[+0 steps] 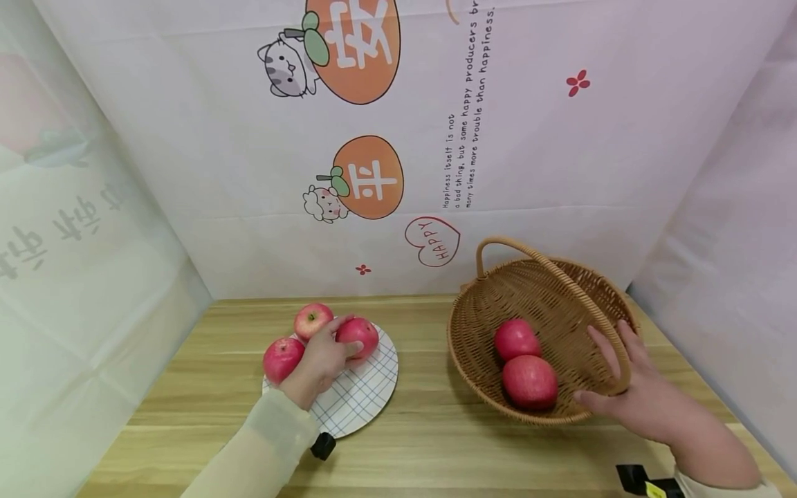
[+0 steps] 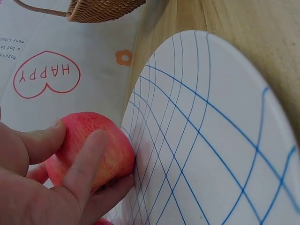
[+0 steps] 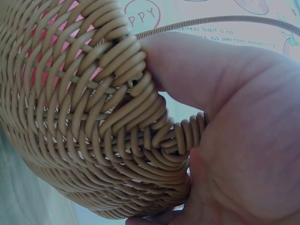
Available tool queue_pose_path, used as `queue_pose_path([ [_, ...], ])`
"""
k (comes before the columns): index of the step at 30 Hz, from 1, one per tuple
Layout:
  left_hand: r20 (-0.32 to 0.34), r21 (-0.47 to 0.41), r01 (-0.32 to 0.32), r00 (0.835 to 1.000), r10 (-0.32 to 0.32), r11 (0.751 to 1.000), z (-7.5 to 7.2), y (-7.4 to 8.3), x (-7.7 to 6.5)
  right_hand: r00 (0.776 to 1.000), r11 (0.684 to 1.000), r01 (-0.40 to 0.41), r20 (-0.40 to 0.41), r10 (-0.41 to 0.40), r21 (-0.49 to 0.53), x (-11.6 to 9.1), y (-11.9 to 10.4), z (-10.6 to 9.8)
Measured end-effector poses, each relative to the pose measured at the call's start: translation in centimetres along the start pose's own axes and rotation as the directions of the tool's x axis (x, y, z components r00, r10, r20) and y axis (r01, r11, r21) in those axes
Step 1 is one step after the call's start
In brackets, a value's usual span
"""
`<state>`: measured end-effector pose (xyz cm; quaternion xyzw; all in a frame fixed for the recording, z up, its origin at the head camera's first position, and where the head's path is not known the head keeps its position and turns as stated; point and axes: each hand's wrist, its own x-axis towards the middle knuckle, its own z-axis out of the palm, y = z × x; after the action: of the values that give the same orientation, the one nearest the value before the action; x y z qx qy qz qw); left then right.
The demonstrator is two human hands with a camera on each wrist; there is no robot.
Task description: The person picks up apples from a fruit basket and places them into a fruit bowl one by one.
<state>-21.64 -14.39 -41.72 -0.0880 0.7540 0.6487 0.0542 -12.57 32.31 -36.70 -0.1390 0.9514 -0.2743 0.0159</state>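
Observation:
My left hand [image 1: 324, 356] holds a red apple [image 1: 366, 333] over the far side of a white plate [image 1: 367, 398] with blue grid lines. In the left wrist view, thumb and fingers curl round that apple [image 2: 115, 150], close to the plate's surface. Two more apples sit beside the hand, one pinkish [image 1: 313, 321] and one red [image 1: 283, 358]. My right hand [image 1: 650, 398] grips a brown wicker basket [image 1: 468, 346] at its right rim, around the foot of the handle [image 1: 560, 277]. Inside lie two red apples [image 1: 517, 339], touching each other.
Plate and basket stand apart on a wood-grain table [image 1: 423, 415]. A white printed cloth [image 1: 529, 138] hangs behind the table, with further cloth walls at left and right. The basket's handle arches high above its rim.

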Motion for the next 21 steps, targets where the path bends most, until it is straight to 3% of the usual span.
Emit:
queue_pose_path([
  [7, -0.011, 0.026, 0.032, 0.999, -0.031, 0.999, -0.4, 0.2, -0.5, 1.000, 1.000, 0.010, -0.006, -0.009, 0.010, 0.1, 0.0, 0.1],
  [14, -0.012, 0.040, 0.023, 1.000, -0.022, 0.999, -0.2, 0.2, -1.0, 1.000, 1.000, 0.006, -0.010, -0.006, -0.009, 0.0, -0.1, 0.0],
  [21, 0.008, -0.032, 0.045, 0.999, -0.045, 0.998, -0.4, -0.1, -1.2, 1.000, 1.000, -0.002, -0.006, 0.002, 0.004, 0.0, -0.2, -0.1],
])
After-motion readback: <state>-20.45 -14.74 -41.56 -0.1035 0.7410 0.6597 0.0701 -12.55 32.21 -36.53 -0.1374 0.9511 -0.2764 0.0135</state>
